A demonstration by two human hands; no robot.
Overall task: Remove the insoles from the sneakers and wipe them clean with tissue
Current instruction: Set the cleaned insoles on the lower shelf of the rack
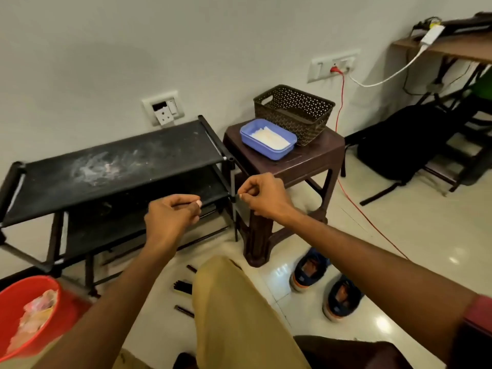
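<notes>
Sneakers [310, 271]: pair on floor, side by side, below right hand [262, 198], near stool [306, 161] leg. Brown-orange inside, maybe insoles, hard to see. Both hands up in air, apart, fingers curled in, holding nothing. Left hand [173, 211] in front of black rack [114, 166]. Tissue [270, 138] in blue box [259, 147] on stool, beyond right hand.

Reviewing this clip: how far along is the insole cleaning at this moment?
Done: nothing visible yet. Both sneakers stand on the floor by the stool, insoles seemingly still inside. In hand: neither the left hand nor the right hand visibly holds a shoe; both hover, fingers curled, near the shoe rack. Left: pull both insoles, take tissue from the blue container, wipe them.
</notes>
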